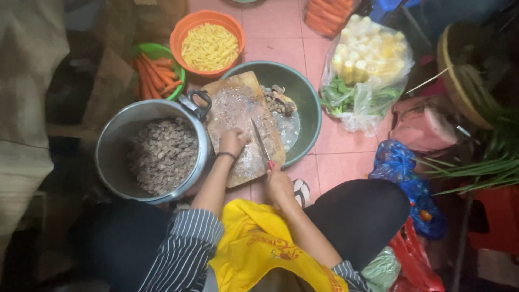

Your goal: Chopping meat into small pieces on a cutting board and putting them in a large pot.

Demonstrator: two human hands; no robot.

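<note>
Two hands over wet cutting board (240, 116) on green basin (303, 97), pink tiled floor (346, 151). Right hand (279, 181) fingers closed round knife (261, 143); left hand (233, 141) fisted, contents hidden. Room edges dark, unclear.

The left hand (232, 141) is closed in a loose fist, knuckles up, pressing down, with a dark band round its wrist and the forearm bare below a pushed-up striped sleeve. The right hand (278, 181) sits nearer the body, fingers curled shut in a grip, its forearm angling back to the right. Both elbows are bent, knees spread wide.
</note>
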